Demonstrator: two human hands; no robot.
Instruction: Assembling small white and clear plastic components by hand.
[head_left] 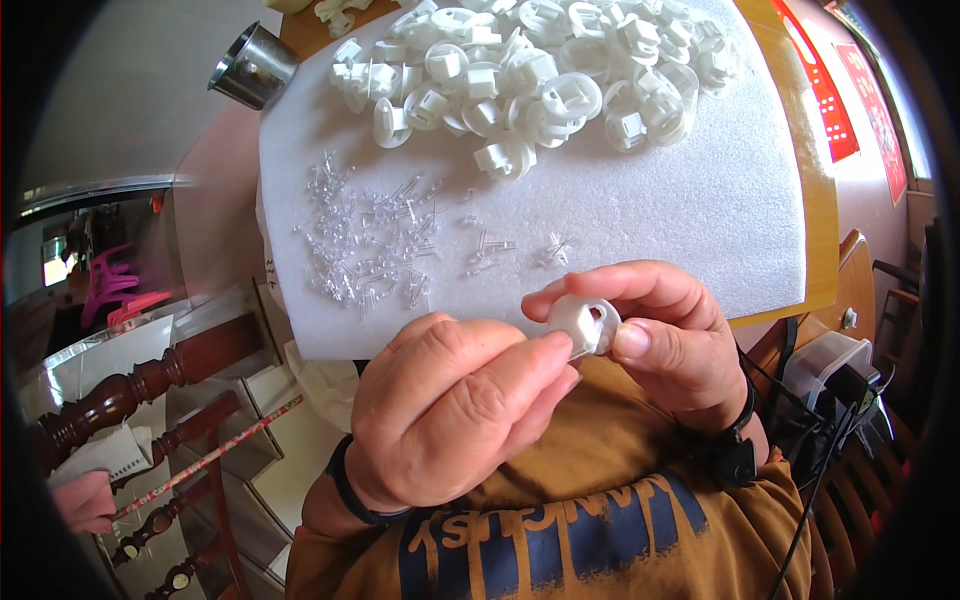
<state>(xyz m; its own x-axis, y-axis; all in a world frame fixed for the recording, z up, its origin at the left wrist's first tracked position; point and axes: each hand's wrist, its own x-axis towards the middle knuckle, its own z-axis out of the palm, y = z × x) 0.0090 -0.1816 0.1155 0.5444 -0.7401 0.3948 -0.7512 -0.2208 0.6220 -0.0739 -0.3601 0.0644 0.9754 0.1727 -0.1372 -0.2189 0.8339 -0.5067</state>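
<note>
Near the front edge of the white foam sheet (pixel 690 220), my right hand (pixel 685 345) grips a white plastic fitting (pixel 578 322) between thumb and fingers. The fitting is rounded, with a dark hole facing up. My left hand (pixel 460 400) is closed in a pinch, its thumb and fingertips against the fitting's lower left side. Whatever those fingertips hold is mostly hidden. Beyond my hands lie a few small clear plastic pins (pixel 553 250), with a larger scatter of clear pins (pixel 370 240) to their left.
A big heap of white plastic fittings (pixel 540 75) covers the far part of the sheet. At the far left corner stands a metal cup (pixel 253 65). A dark wooden railing (pixel 150 380) is on the left; a clear plastic box (pixel 825 365) is at right.
</note>
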